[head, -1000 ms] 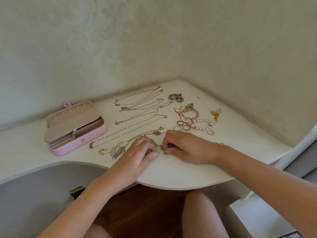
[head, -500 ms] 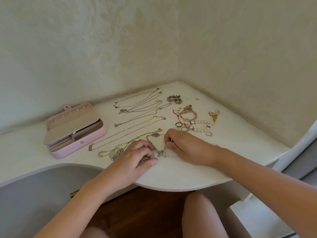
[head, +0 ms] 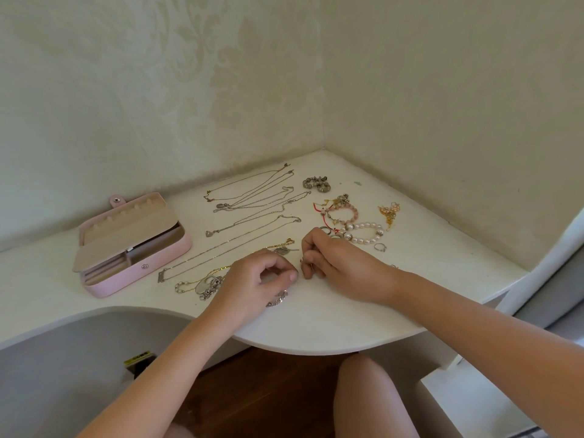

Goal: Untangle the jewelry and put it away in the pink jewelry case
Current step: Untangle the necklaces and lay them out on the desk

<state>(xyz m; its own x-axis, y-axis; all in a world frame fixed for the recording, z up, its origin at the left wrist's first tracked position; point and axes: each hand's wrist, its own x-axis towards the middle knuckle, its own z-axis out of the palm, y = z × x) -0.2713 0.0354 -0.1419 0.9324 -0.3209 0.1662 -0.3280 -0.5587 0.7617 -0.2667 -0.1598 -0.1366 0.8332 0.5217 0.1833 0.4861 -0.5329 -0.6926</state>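
Where hands point(head: 252, 281) sat apart, fingertips point(head: 294, 275) now nearly meet.

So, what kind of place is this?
Probably a room in a home, at a corner dressing table: patterned wallpaper, a white rounded tabletop fitted into the corner, and an open pink jewelry case.

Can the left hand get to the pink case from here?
Probably yes: only flat necklaces lie between the left hand and the open pink case, though its fingers are pinching a chain.
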